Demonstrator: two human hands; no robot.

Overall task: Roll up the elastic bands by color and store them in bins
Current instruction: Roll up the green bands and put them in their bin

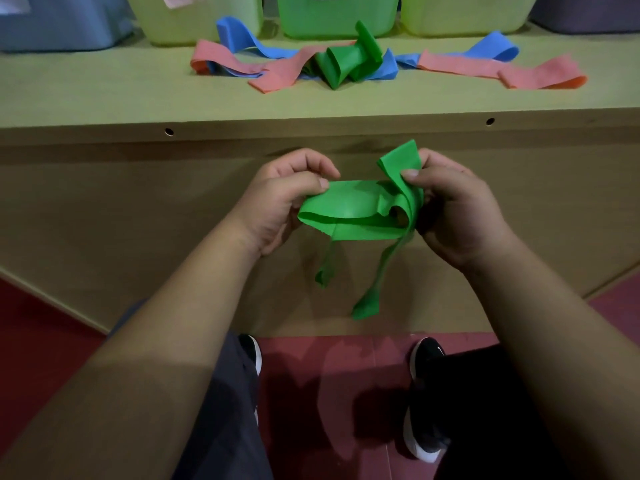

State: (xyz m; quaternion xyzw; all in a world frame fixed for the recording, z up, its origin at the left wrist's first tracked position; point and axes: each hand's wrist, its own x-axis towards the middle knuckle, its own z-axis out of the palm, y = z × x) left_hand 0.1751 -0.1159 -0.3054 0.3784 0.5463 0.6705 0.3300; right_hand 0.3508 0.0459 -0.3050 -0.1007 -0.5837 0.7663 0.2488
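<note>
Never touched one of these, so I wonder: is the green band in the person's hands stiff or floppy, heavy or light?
Probably floppy: the green band sags between the left hand and right hand, both ends dangling limp. Likely light, since thumb-and-finger pinches carry it. Possibly springy: its loops bulge open rather than lying flat.

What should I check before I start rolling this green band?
1. Left hand grips the green band: ok.
2. Right hand pinches it too: ok.
3. Band flat and untwisted: not ok; it is bunched between the hands, with two tails hanging loose.
4. Green bin in view, behind the pile of bands: ok.
5. Room inside that bin: cannot tell; its top is out of frame.
</note>
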